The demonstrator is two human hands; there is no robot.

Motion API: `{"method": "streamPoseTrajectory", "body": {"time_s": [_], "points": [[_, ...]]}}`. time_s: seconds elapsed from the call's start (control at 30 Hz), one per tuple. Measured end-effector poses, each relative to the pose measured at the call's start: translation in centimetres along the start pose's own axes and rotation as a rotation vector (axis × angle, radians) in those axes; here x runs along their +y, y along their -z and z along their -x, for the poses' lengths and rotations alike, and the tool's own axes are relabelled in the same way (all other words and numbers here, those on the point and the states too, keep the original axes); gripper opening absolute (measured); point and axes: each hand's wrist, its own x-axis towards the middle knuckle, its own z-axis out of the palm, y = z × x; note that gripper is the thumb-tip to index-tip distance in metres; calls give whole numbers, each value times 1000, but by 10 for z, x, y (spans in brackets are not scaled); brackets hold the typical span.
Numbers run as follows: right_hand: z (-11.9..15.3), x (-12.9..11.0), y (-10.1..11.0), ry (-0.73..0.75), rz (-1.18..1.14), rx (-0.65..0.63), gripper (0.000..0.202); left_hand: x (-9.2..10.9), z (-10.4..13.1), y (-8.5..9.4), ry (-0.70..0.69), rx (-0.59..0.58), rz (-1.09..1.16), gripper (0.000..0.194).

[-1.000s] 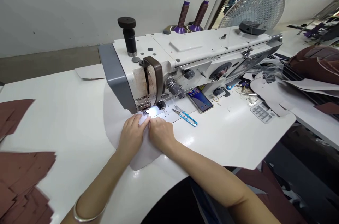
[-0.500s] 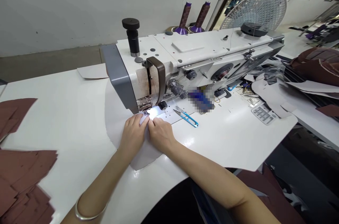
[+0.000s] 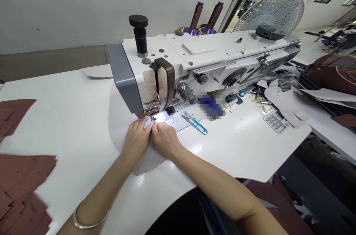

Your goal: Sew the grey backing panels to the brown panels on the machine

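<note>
At the needle end of a white sewing machine (image 3: 204,55), my two hands are side by side on a pale grey sheet of material (image 3: 147,162). My left hand (image 3: 136,136) grips the sheet left of the presser foot (image 3: 152,118), its fingers bent over the top. My right hand (image 3: 167,139) is closed on the edge nearest me, knuckles up, its thumb close to the left one. Its fingertips are partly hidden. Under the needle a lamp lights the machine bed. Blue-handled thread snips (image 3: 196,123) lie to the right of my right hand.
Stacks of brown cut pieces (image 3: 23,186) lie at the left. Two brown thread cones (image 3: 196,18) and a fan (image 3: 274,12) stand behind the machine. Pale offcuts (image 3: 280,101) and a brown bundle (image 3: 333,72) are at the right. A blurred-out patch covers something by the bed.
Both hands have shifted slightly left together with the pale sheet, whose lower corner has moved left and a little away from me. The thread snips lie in nearly the same place.
</note>
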Motion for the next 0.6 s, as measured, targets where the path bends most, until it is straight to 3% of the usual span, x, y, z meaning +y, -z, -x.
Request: {"method": "streamPoseTrajectory", "body": {"time_s": [0.27,0.6], "points": [[-4,1,-1,15,12,29,26,-4,0,-4,8,21,20,38],[-3,1,1,-42,-1,-29,25,-4,2,-6,19,42,-11,40]]}}
